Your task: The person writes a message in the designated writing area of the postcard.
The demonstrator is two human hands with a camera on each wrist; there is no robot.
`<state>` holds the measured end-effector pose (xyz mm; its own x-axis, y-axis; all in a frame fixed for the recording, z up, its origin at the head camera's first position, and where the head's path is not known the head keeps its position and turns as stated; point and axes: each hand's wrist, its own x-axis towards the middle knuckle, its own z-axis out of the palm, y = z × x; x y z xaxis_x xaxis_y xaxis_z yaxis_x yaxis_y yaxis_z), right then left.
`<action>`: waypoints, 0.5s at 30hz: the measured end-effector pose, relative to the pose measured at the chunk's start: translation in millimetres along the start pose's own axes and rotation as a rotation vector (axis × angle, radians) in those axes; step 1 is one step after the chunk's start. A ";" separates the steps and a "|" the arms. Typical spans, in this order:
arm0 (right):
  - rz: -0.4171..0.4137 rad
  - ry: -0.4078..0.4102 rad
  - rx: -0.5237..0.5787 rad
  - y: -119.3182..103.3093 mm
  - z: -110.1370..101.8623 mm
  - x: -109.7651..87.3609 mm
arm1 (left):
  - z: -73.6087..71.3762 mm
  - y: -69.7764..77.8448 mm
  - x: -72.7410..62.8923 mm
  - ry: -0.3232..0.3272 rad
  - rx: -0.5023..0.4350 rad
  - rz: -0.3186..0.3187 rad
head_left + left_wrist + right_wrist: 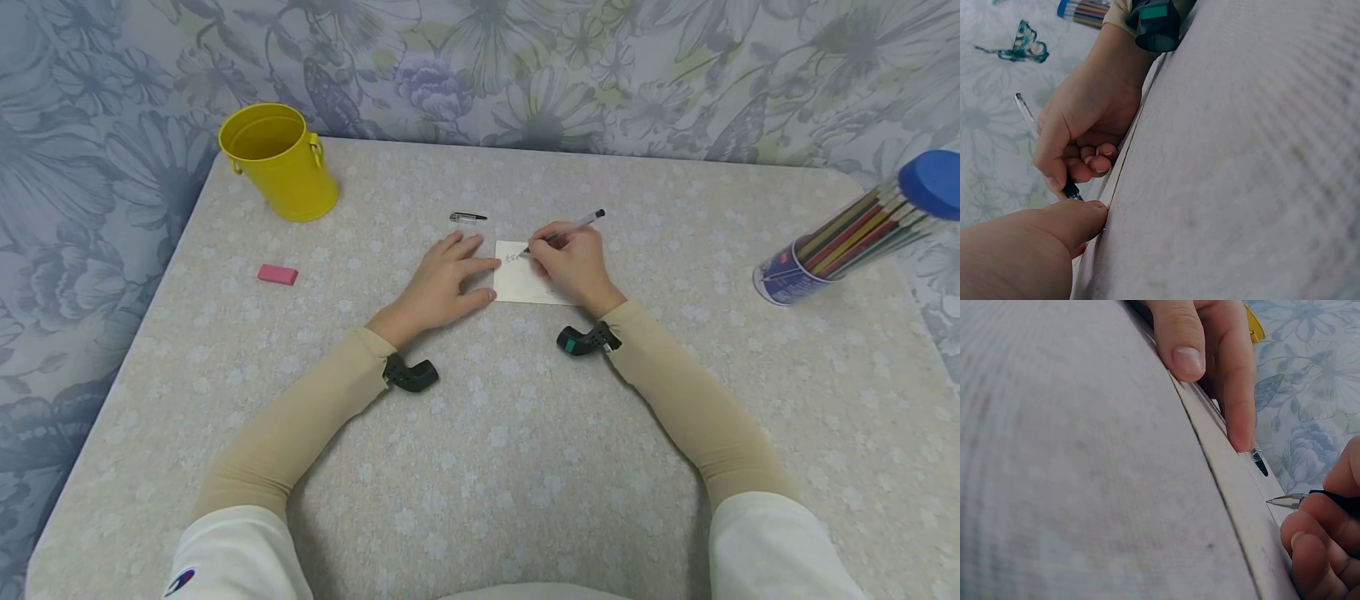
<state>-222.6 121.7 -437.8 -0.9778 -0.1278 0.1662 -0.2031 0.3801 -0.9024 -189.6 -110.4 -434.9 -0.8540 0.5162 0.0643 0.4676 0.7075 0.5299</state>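
Observation:
A pen (581, 222) with a clear barrel and dark grip is pinched in my right hand (576, 265), its metal tip at the paper. The small cream paper pad (525, 287) lies flat on the table, with a short line of handwriting near its top left. My left hand (442, 283) lies with fingers spread; the index fingertip and thumb touch the pad's left edge. In the right wrist view the pen tip (1284, 500) shows close to the page. Beyond the pad lies a pen cap (468, 217), clear with a dark end.
A yellow bucket (300, 183) stands at the back left, and a pink eraser (277, 274) lies in front of it. On the right is a clear tube of colored pencils (855, 233) with a blue lid (932, 185). Floral wallpaper (525, 75) rises behind the table (480, 467).

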 end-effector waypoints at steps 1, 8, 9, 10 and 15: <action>0.002 0.000 0.000 0.2 0.0 0.1 | -0.2 -0.1 -0.1 0.000 0.000 0.000; -0.003 0.009 -0.023 0.8 0.0 1.2 | -1.6 0.5 -0.4 0.001 -0.002 0.000; -0.007 0.011 -0.030 0.6 0.0 1.2 | -1.6 0.7 -0.6 0.001 -0.003 -0.001; -0.010 0.013 -0.036 0.4 0.0 1.1 | -1.7 0.8 -0.7 0.002 -0.003 -0.002; -0.020 0.019 -0.053 -0.4 0.0 0.6 | -0.6 0.7 -0.5 0.004 -0.005 -0.004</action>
<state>-223.1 121.4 -437.3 -0.9743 -0.1181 0.1919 -0.2243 0.4260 -0.8765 -189.0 -110.4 -434.0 -0.8567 0.5115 0.0661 0.4633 0.7069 0.5346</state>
